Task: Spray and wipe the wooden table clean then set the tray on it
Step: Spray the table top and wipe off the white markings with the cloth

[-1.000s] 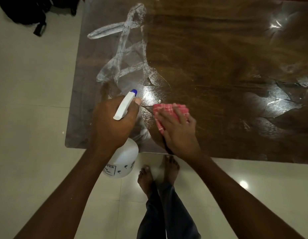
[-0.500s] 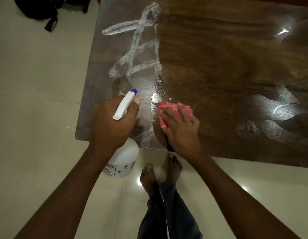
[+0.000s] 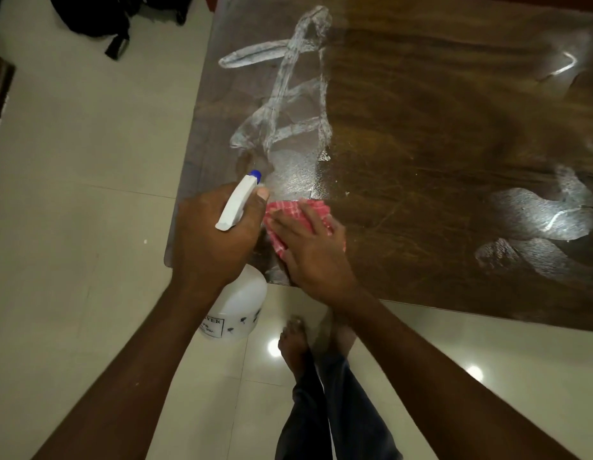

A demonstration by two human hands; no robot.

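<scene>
The dark wooden table (image 3: pixel 437 144) fills the upper right of the head view, with whitish wet streaks at its left part and near its right edge. My left hand (image 3: pixel 212 240) grips a white spray bottle (image 3: pixel 235 307) with a blue nozzle tip, held over the table's near left corner. My right hand (image 3: pixel 315 250) presses flat on a red checked cloth (image 3: pixel 300 210) on the table top, right beside the bottle's trigger. No tray is in view.
Pale floor tiles (image 3: pixel 72 227) lie to the left and in front of the table. A black bag (image 3: pixel 115 18) sits on the floor at the top left. My bare feet (image 3: pixel 295 343) stand just before the table's near edge.
My right hand has slid the cloth a little left, closer to the left hand. The view has shifted left, so the table sits further right. The left hand keeps its hold on the bottle.
</scene>
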